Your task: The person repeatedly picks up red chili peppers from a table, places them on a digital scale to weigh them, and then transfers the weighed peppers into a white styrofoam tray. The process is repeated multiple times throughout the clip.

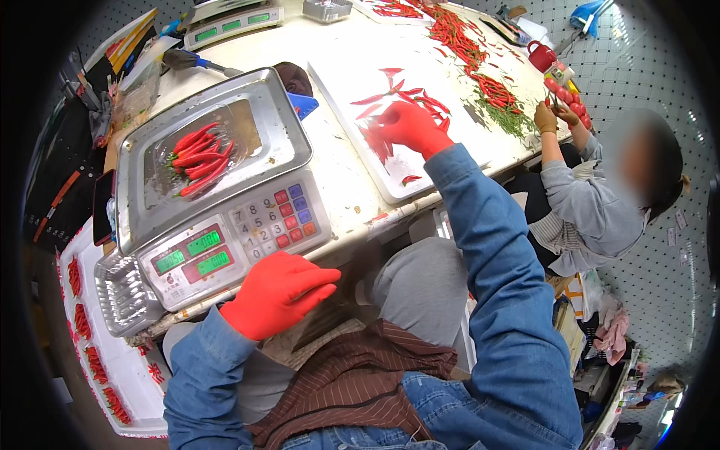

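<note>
My right hand (408,126), in a red glove, reaches over a white tray (396,183) with loose red chili peppers (433,107) on it. Its fingertips blur into the red around them, so whether a pepper is gripped is unclear. My left hand (278,295), also red-gloved, hovers by the front edge of a digital weighing scale (281,216) with nothing visible in it and a small gap between its fingers. On the scale's metal pan (275,112), a clear plastic container (239,152) holds several red chilies (199,157) with green stem ends, lying side by side.
Stacked clear plastic trays (126,292) sit left of the scale. Below, a white foam box (135,388) holds packed chilies. A brush (194,60) and second scale (233,28) stand behind. At right, a co-worker (590,208) works beside a chili heap (458,42).
</note>
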`<state>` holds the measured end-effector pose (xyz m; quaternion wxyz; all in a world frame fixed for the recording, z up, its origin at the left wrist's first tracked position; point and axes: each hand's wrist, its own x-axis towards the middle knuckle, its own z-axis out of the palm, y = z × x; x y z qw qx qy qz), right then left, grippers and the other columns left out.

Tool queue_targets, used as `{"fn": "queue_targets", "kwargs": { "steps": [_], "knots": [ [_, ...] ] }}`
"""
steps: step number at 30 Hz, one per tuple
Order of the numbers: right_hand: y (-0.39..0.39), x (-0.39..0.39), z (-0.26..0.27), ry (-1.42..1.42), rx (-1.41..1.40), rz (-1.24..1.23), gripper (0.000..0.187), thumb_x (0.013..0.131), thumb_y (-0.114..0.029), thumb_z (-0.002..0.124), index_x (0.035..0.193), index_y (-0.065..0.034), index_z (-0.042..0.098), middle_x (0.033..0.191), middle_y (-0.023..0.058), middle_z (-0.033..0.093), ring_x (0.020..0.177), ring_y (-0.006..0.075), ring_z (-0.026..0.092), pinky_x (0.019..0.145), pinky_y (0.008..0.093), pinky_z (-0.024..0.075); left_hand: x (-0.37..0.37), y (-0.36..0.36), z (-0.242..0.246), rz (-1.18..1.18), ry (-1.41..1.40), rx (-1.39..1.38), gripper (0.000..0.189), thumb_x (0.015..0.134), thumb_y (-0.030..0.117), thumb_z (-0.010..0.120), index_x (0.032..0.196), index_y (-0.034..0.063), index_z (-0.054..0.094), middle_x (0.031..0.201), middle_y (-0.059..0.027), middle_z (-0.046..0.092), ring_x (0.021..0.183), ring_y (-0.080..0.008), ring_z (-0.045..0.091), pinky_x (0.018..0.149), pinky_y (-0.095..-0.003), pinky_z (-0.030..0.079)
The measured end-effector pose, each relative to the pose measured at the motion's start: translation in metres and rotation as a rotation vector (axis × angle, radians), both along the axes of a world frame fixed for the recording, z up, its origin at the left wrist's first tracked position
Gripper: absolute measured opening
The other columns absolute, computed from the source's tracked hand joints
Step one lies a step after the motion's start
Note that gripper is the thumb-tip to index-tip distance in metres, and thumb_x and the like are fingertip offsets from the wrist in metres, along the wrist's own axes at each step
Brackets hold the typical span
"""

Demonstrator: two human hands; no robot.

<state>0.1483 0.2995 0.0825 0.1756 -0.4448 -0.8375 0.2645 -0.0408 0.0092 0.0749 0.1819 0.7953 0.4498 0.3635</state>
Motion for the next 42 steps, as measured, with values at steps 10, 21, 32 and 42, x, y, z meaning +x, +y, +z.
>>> {"fn": "queue_targets", "kwargs": {
  "steps": [10,21,32,42],
  "knots": [
    [0.027,-0.015,-0.031,-0.3,0.175,0.07,0.03,0.075,-0.026,0.072,0.094,-0.0048,0.066,0.091,0.0166,0.066,0.086,0.0306,0.063,0.074,0.0368,0.0494,-0.005,0.0,-0.001,0.003,0.043,-0.006,0.024,0.077,0.012,0.073,0.1,0.0106,0.068,0.08,-0.0056,0.065,0.075,-0.0248,0.06,0.066,-0.036,0.047],
    [0.038,-0.003,-0.002,-0.596,0.132,0.196,0.024,0.071,-0.022,0.074,0.085,-0.0042,0.068,0.082,0.0125,0.068,0.075,0.0243,0.064,0.066,0.0335,0.0501,-0.006,0.0,-0.002,0.02,0.054,0.025,0.024,0.076,0.014,0.072,0.099,0.0117,0.068,0.08,-0.0054,0.064,0.075,-0.0257,0.059,0.065,-0.0368,0.047],
    [0.05,0.037,-0.007,-0.196,0.113,0.164,0.019,0.073,-0.009,0.071,0.091,-0.0036,0.071,0.081,0.0096,0.069,0.076,0.0183,0.065,0.069,0.0296,0.0519,-0.005,0.0,-0.004,0.009,0.049,0.05,0.023,0.075,0.013,0.072,0.098,0.011,0.067,0.077,-0.0051,0.064,0.072,-0.0257,0.059,0.064,-0.0368,0.046],
    [0.037,0.028,-0.008,-0.402,0.046,0.08,0.041,0.077,-0.043,0.066,0.084,-0.0041,0.072,0.079,0.0136,0.069,0.075,0.0265,0.065,0.07,0.0358,0.0495,-0.007,0.001,-0.001,0.019,0.073,0.018,0.023,0.076,0.015,0.071,0.099,0.0109,0.068,0.078,-0.0056,0.063,0.074,-0.0257,0.059,0.065,-0.0372,0.047]
  ]
}}
